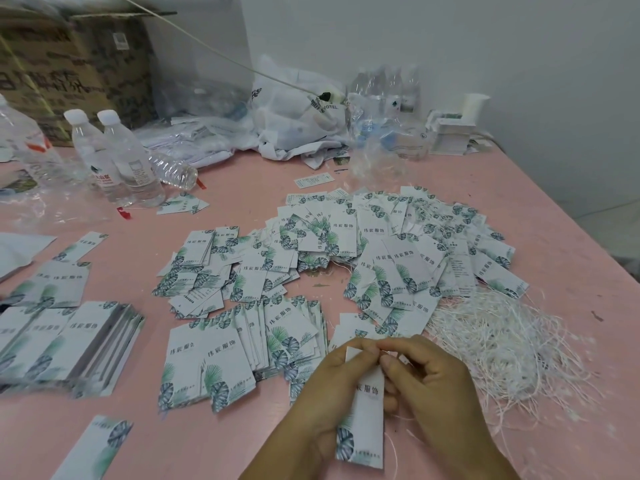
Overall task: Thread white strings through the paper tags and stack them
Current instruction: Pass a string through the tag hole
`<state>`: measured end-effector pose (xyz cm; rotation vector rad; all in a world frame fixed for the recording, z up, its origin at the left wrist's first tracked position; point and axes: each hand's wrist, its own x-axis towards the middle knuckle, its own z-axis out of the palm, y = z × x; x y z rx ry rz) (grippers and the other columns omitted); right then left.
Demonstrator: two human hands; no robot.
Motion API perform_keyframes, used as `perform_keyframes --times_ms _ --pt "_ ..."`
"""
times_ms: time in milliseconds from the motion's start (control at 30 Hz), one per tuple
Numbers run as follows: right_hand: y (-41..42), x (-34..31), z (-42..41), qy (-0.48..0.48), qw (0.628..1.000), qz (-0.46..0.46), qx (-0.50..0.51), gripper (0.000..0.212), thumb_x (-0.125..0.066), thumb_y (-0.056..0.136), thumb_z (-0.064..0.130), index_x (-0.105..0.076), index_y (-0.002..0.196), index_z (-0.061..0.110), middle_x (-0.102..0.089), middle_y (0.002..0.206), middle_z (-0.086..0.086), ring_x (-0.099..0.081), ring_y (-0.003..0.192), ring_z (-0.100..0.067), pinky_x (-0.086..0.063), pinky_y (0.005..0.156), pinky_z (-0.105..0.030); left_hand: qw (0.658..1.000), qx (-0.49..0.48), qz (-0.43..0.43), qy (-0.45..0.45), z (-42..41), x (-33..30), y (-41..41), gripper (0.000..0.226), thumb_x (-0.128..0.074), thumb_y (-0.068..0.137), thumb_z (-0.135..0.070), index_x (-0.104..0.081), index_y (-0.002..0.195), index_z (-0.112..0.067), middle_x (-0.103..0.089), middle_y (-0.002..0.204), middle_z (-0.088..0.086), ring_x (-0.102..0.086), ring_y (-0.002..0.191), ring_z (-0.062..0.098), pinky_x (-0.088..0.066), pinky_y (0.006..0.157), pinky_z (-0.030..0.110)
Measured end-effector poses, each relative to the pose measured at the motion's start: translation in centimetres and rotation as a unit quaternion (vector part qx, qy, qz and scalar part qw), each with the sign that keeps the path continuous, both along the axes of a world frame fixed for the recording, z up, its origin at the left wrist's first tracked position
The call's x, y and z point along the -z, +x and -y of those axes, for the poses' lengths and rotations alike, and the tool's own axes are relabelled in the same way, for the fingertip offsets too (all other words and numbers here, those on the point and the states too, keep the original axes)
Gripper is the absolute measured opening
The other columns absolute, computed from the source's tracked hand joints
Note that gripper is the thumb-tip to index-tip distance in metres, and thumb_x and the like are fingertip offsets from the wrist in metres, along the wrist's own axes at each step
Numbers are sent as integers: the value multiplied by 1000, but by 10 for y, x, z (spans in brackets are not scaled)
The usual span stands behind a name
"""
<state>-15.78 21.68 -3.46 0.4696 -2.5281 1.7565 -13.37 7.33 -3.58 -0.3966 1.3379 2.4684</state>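
left hand grips a paper tag upright over the pink table. right hand pinches a white string at its top edge.

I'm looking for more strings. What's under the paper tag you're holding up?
Beneath the held tag only pink table shows, plus one thin string trailing by its lower edge. The fingers cover its top, so the hole is hidden. The string pile lies right.
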Motion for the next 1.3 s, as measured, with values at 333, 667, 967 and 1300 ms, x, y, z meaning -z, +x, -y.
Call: perform_keyframes --times_ms 333,667,967,1300 --pt "-1 7 -1 36 994 -88 58 21 -69 88 17 -68 90 37 -66 85 11 -66 70 -6 -49 58 -13 1000 5 9 17 -3 -1 -3 26 -73 74 -28 -76 93 -10 -68 82 21 -65 66 29 -51 65 35" --pt "1 11 3 -45 997 15 53 15 -64 91 18 -66 89 33 -72 83 5 -69 71 -14 -58 64 -33 997 -67 -25 -14 -5 8 -4 36 -41 91 -4 -75 101 -10 -74 96 24 -73 82 28 -58 69 35" --pt "3 7 7 -14 996 -16 86 7 -63 90 27 -63 88 34 -62 69 0 -55 59 -24 -49 53 -41 981 -91 -119 -120 -9 5 0 33 -60 87 -22 -71 115 -34 -76 104 11 -72 97 31 -59 82 44" --pt "7 -1 14 9 992 -50 119 20 -67 87 12 -61 79 30 -62 75 14 -56 63 -8 -41 53 -12 947 -136 -180 -228 -14 0 7 29 -72 80 -34 -73 108 -41 -72 113 3 -71 103 17 -56 87 34"
